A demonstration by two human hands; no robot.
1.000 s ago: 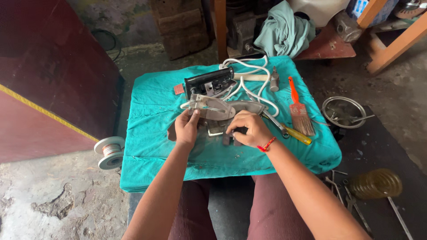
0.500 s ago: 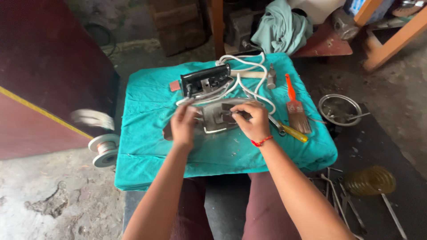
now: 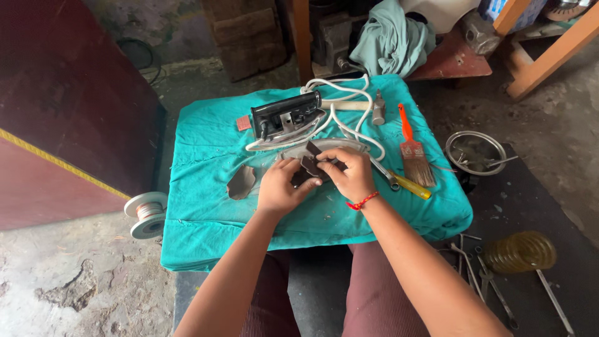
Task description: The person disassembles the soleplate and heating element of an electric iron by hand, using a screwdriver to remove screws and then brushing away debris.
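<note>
Teal cloth (image 3: 206,218) mid-table, both hands, left hand (image 3: 279,187), right hand (image 3: 350,173), pinching dark plate (image 3: 310,163), margins open

Blue-and-white printed package (image 3: 499,9) at the top edge, right of centre, behind the orange wooden frame leg (image 3: 510,14), mostly cut off, no labels, signs or screens elsewhere

The iron housing (image 3: 286,117) lies on the counter (image 3: 206,143), behind the soleplate (image 3: 324,150). A paintbrush (image 3: 413,150) lies to the right. A wire spool (image 3: 148,214) sits on the floor, left.
</note>
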